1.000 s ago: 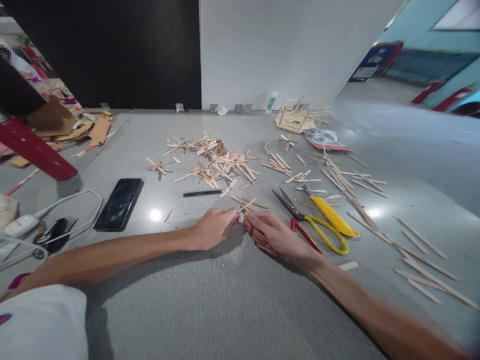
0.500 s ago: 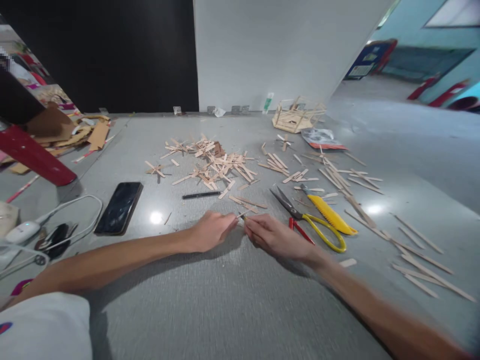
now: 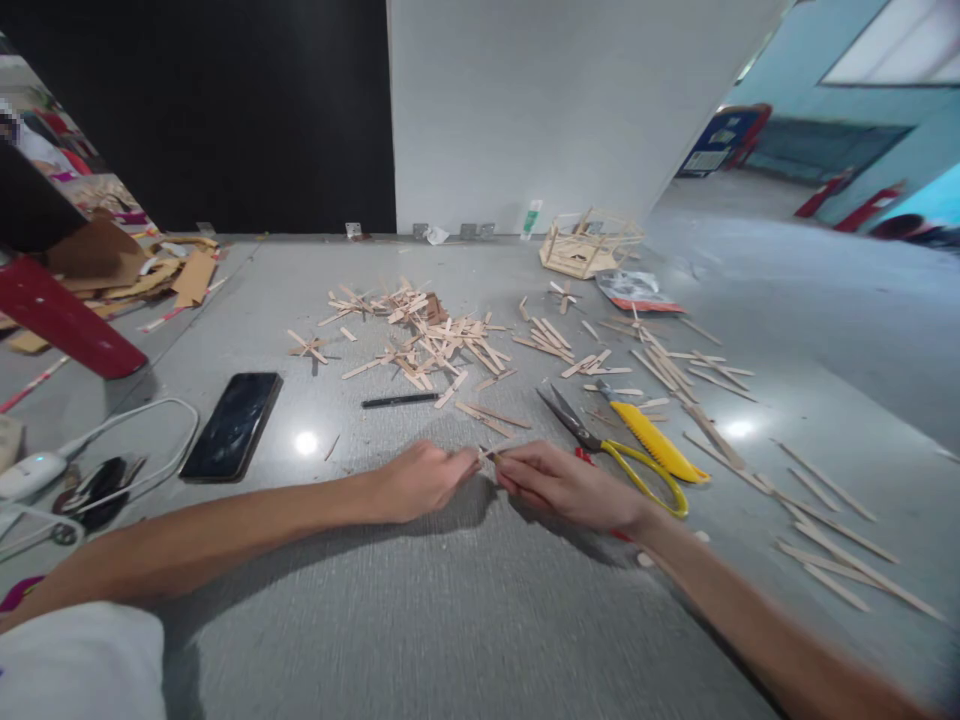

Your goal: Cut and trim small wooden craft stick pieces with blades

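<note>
My left hand and my right hand meet on the grey floor, fingertips almost touching. Both are closed in a pinch on a small wooden stick piece held between them. A thin tool with a yellowish tip seems to lie in my right fingers; I cannot make it out clearly. Just beyond lies a heap of cut wooden sticks. Yellow-handled scissors and a yellow utility knife lie right of my right hand.
A black phone and a white cable lie at left, a black pen ahead. Long sticks are scattered at right. A small stick frame model stands near the wall. Cardboard scraps lie far left.
Both hands have stayed together on the small stick, shifting slightly toward me. The view has tilted a little; nothing else on the floor has moved.
</note>
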### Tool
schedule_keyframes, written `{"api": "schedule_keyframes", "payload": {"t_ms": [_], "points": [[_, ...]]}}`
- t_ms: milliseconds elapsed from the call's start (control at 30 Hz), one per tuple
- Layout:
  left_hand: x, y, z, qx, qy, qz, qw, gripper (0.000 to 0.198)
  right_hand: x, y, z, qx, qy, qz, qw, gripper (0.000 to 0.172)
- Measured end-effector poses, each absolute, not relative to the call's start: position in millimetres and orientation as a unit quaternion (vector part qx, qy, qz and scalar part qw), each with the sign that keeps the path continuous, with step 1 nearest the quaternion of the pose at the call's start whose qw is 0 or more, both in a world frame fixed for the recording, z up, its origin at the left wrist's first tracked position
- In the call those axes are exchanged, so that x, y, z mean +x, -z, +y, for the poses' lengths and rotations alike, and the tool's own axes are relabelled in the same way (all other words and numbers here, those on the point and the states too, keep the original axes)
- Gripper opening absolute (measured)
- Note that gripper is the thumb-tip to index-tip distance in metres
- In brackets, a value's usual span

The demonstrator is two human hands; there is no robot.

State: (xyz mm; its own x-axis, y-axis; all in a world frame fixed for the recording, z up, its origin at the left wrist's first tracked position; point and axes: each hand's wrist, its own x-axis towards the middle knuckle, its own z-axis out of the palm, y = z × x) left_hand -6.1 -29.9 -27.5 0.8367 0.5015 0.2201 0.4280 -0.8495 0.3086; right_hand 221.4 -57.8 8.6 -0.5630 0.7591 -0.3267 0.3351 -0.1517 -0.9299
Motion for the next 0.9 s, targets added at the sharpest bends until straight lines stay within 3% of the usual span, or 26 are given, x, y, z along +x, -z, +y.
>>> {"api": "schedule_keyframes", "payload": {"t_ms": [133, 367, 633, 800, 900], "points": [[-5.3, 31.9, -29.8, 0.956, -0.148, 0.221, 0.119, 0.035, 234.9, -15.1, -51.1, -0.416, -0.648, -0.625, 0.124, 0.052], [-6.3, 36.8, -27.9, 0.947, -0.155, 0.265, 0.094, 0.042, 189.6, 0.0, -85.3, -0.501, -0.564, -0.605, 0.254, 0.049], [-4.5, 26.4, -31.2, 0.964, -0.129, 0.181, 0.144, 0.035, 243.1, -24.9, -45.1, -0.398, -0.623, -0.667, 0.091, 0.057], [-3.3, 23.2, -27.0, 0.885, -0.212, 0.294, 0.292, 0.032, 237.0, -30.4, -53.7, -0.472, -0.566, -0.653, 0.176, 0.061], [-1.9, 17.7, -22.6, 0.833, -0.262, 0.333, 0.356, 0.04, 236.3, -31.3, -65.8, -0.543, -0.448, -0.665, 0.249, 0.051]]}}
